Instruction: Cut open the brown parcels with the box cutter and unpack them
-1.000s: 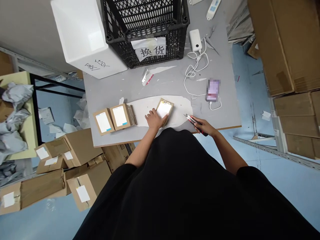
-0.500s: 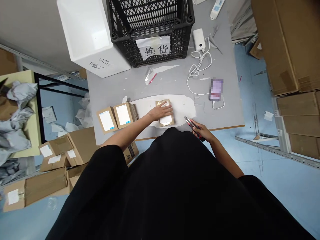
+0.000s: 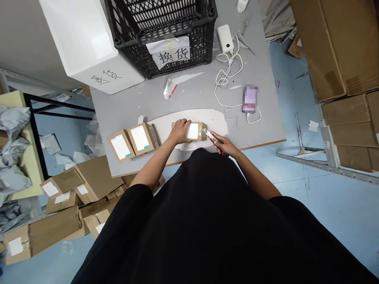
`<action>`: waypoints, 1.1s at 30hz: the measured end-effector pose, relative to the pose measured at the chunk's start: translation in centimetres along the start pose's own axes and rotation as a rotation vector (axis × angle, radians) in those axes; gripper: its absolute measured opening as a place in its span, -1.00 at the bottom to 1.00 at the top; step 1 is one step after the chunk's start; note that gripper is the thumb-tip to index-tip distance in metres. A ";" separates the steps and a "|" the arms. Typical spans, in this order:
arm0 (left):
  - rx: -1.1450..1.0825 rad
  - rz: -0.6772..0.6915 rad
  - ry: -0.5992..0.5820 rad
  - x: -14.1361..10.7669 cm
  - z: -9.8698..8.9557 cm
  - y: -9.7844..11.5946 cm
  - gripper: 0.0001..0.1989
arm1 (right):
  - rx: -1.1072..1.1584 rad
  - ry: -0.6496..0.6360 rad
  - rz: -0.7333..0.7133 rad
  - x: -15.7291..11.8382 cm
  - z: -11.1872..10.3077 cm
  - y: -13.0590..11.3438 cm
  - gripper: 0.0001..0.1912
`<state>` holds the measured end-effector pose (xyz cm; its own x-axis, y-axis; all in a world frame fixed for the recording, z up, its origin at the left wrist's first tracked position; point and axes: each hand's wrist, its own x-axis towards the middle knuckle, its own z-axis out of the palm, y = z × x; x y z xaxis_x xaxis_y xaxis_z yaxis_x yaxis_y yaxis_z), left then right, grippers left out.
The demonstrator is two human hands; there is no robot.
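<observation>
Left hand (image 3: 179, 132) pressed palm-down on a small kraft cardboard box (image 3: 196, 131), fingers spread across its top beside a white label: a steadying hold, not a clenched grasp. Right hand (image 3: 226, 145) clenched around a utility knife (image 3: 213, 138) with a red and black handle, blade angled toward the box's right end, either touching it or just beside it; too small to tell which. Box lying on its side at lower centre of the table, on a white patch (image 3: 211, 120) on a grey table (image 3: 201, 94), near the table's lower edge.

Just left of the hands, a labelled kraft box (image 3: 120, 146) touching a second labelled kraft box (image 3: 139, 138). At top centre, a black plastic crate (image 3: 160, 35) bearing a paper sign (image 3: 167, 51); at upper left, a white foam box (image 3: 89, 39). To the right, a power bank (image 3: 225, 38), a white cable (image 3: 227, 75) and a blurred phone (image 3: 250, 99).

Step in hand, by judgement: blade brought to a box held steady. Next move apparently calling for firm left-hand pressure and a blade path clear of the fingers.
</observation>
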<state>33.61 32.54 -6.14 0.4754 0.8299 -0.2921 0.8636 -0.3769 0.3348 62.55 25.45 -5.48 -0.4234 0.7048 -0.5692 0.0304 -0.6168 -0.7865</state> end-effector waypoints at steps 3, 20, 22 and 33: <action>-0.002 -0.017 0.010 0.3 0.1 0.3 0.00 | 0.020 0.003 0.008 0.4 -0.1 0.0 -0.22; -0.053 -0.035 0.015 0.4 0.1 0.8 -0.03 | 0.032 0.061 -0.026 2.0 -0.6 -0.4 -0.23; -0.059 -0.038 0.014 0.4 0.2 0.7 -0.03 | 0.025 0.059 -0.015 1.9 -0.6 -0.4 -0.24; -0.021 -0.012 0.008 0.8 1.3 1.2 0.01 | -0.028 0.039 0.016 1.1 -1.7 0.2 -0.23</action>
<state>35.22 32.22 -7.16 0.4638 0.8374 -0.2893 0.8653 -0.3582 0.3506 63.66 26.74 -6.69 -0.3868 0.7085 -0.5903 0.0629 -0.6183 -0.7834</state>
